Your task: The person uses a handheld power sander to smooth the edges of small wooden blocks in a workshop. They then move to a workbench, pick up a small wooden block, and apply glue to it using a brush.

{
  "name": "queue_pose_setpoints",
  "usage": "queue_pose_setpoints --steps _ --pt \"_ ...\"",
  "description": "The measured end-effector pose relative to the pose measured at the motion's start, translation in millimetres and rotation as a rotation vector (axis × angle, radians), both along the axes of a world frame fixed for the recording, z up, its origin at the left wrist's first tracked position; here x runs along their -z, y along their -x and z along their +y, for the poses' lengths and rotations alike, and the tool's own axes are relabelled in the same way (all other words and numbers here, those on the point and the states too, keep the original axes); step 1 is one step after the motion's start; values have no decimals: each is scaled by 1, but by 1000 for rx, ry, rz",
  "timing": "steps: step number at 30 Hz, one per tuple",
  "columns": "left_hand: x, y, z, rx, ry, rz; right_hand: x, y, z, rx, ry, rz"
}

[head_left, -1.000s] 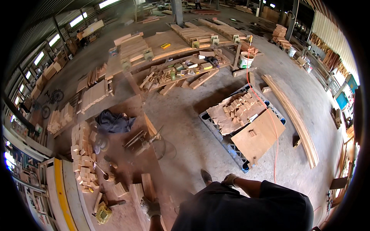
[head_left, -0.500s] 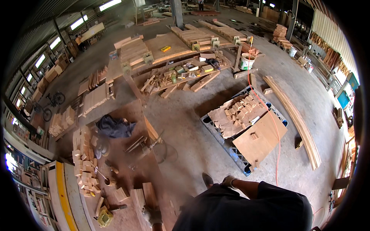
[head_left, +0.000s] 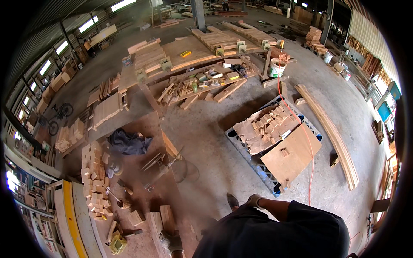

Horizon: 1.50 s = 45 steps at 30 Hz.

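Note:
My left hand, in a pale work glove, is closed over the near end of a short wooden board on the brown workbench. Against that board's left side lies a longer, lighter board. My right hand, gloved too, is held at the front of my dark clothing with curled fingers; what is in them, if anything, is hidden. On the bench to the left are stacked wooden blocks, a brush, a yellowish container and a crumpled dark cloth.
A blue pallet on the floor at right carries cardboard and loose blocks. An orange cable crosses it. Long planks lie beyond. Farther off stands a clamping table with boards and a white bucket.
The view has shifted very slightly. Both hands stay in nearly the same places, the left still on the board and the right at my front.

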State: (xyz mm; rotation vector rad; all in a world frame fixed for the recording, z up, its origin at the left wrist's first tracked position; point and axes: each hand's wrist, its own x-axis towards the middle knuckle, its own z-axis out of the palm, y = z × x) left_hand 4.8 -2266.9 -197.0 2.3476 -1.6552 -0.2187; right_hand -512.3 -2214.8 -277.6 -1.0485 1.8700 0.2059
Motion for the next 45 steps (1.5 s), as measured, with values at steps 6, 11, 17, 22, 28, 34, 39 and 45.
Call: queue_pose_setpoints --steps 6,11,17,22,28,34,39,45 --pt "-3 -4 3 9 5 -4 -9 -5 -3 52 -13 -23" --pt "-3 1 0 43 29 -35 -13 -5 2 102 -28 -13" --pt "-1 -5 2 43 9 -29 -21 -9 0 3 -16 7" --pt "-7 -1 2 40 0 -23 -6 -8 0 10 -60 -5" --pt "-8 -2 1 33 -26 -23 -3 -8 0 53 -68 -16" --pt "-11 1 0 28 -22 -4 -2 -9 3 14 -33 1" --pt "-14 4 2 48 58 10 -11 -8 1 -4 -29 -19" --pt "-12 5 2 43 84 -13 -10 -9 3 -23 -1 -8"
